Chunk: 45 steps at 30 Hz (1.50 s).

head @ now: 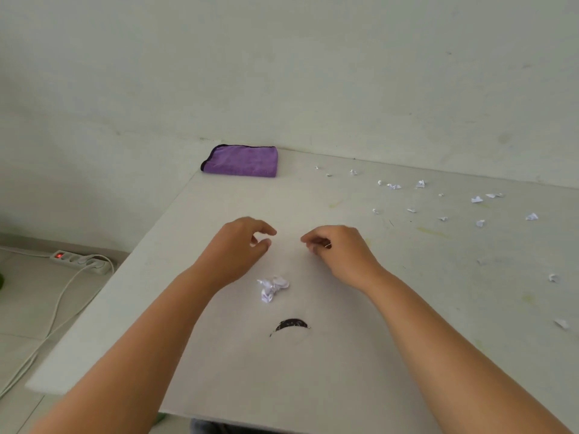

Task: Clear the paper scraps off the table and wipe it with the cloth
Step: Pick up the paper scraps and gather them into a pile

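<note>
A folded purple cloth (241, 161) lies at the table's far left corner. A crumpled clump of white paper (272, 288) sits on the white table (219, 355) between my wrists. Several small paper scraps (419, 184) are scattered over the far right part, with more scraps (553, 277) near the right edge. My left hand (238, 245) hovers beyond the clump, thumb and forefinger pinching a small white bit of paper. My right hand (338, 250) is level with it, a hand's width to the right, fingers curled in; nothing in it shows clearly.
A dark curved mark (289, 325) is on the tabletop near me. The wall runs right behind the table. On the floor to the left lies a power strip (81, 261) with a lit red switch and white cables trailing toward me.
</note>
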### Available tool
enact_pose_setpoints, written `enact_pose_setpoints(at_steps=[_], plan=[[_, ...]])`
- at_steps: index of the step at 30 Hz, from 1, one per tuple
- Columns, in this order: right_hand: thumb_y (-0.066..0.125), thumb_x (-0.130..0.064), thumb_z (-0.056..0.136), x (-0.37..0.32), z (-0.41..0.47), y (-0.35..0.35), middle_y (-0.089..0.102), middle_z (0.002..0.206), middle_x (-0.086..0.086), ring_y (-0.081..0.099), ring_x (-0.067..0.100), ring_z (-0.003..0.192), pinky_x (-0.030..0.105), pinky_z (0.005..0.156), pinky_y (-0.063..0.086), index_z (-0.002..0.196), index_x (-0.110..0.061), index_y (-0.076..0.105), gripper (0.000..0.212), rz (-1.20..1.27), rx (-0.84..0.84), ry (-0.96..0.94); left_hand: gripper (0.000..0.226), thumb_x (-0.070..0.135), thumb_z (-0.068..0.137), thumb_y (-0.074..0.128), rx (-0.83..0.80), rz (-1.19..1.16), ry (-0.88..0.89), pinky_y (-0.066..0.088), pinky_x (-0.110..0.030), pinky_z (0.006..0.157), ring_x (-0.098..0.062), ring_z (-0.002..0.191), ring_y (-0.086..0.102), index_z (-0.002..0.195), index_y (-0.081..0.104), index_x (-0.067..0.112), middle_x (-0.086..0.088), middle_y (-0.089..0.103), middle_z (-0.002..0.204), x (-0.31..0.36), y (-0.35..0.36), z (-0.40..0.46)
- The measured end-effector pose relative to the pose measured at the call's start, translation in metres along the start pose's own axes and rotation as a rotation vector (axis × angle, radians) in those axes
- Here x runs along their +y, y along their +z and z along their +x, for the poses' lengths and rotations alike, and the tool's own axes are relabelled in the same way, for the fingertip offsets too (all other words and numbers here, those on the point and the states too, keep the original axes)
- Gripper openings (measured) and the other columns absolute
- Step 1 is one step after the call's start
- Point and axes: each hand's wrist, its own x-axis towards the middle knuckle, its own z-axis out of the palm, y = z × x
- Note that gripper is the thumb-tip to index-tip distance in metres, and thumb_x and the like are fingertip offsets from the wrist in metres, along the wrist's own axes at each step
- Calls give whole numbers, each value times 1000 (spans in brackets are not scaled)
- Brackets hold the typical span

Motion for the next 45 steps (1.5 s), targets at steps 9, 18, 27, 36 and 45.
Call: enact_pose_setpoints(at_steps=[9, 18, 27, 36, 45], plan=[[56, -12, 90, 50, 94, -50, 65, 120, -2, 56, 14, 112, 13, 87, 33, 114, -16, 66, 26, -115, 141, 127, 35, 26, 94, 52, -90, 107, 133, 31, -25, 104, -16, 126, 45, 128, 53, 22, 1, 50, 137, 14, 51, 135], [55, -8, 91, 105, 180, -82, 58, 129, 7, 53, 20, 119, 20, 96, 35, 123, -10, 60, 33, -154, 233, 196, 39, 22, 96, 45, 17, 164, 191, 20, -28, 113, -16, 138, 30, 134, 47, 20, 0, 41, 146, 17, 100, 231], [51, 1, 82, 130, 223, -79, 56, 80, 18, 40, 24, 73, 28, 67, 42, 73, -11, 65, 21, -307, 162, 221, 46, 29, 97, 39, 69, 215, 209, 15, -24, 114, -12, 141, 23, 143, 36, 23, 5, 31, 152, 12, 114, 245], [52, 6, 82, 129, 230, -73, 68, 99, 13, 63, 29, 95, 38, 87, 52, 92, -2, 71, 23, -297, 194, 150, 46, 35, 94, 41, 61, 198, 31, 31, -29, 105, -16, 134, 33, 136, 42, 15, -1, 40, 145, 14, 115, 245], [57, 6, 83, 119, 229, -75, 61, 87, 2, 57, 14, 84, 19, 77, 40, 104, -9, 70, 29, -103, 144, 118, 40, 6, 92, 40, 15, 320, -57, 44, -36, 89, -30, 112, 54, 129, 54, 11, -11, 57, 124, 12, 102, 291]])
